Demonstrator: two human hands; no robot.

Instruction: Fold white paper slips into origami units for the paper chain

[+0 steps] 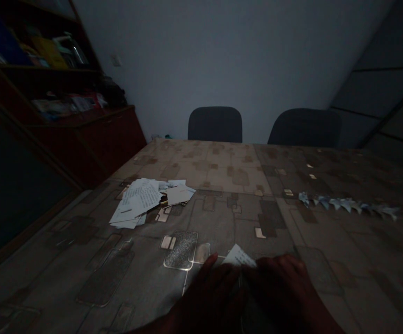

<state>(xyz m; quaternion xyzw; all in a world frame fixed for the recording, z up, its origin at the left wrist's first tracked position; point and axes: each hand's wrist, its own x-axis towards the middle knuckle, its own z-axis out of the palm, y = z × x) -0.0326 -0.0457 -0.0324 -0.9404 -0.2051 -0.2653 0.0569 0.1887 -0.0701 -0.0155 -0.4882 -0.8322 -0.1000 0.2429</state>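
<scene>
A small piece of printed white paper (238,256) lies on the table near its front edge, one pointed corner facing away from me. My left hand (215,292) presses on its left side, and my right hand (281,283) is closed over its right side. Both hands cover the lower part of the paper, so its full shape is hidden. To the left sits a loose pile of printed paper sheets (137,202). On the right, a row of folded paper pieces (347,204) with pointed tips stretches across the tabletop. The scene is dim and the fingers are dark.
A patterned cloth covers the table (201,218). Two dark chairs stand behind it, a middle chair (215,124) and a right chair (306,127). At the left is a wooden cabinet (104,139) with books and other items on its shelves.
</scene>
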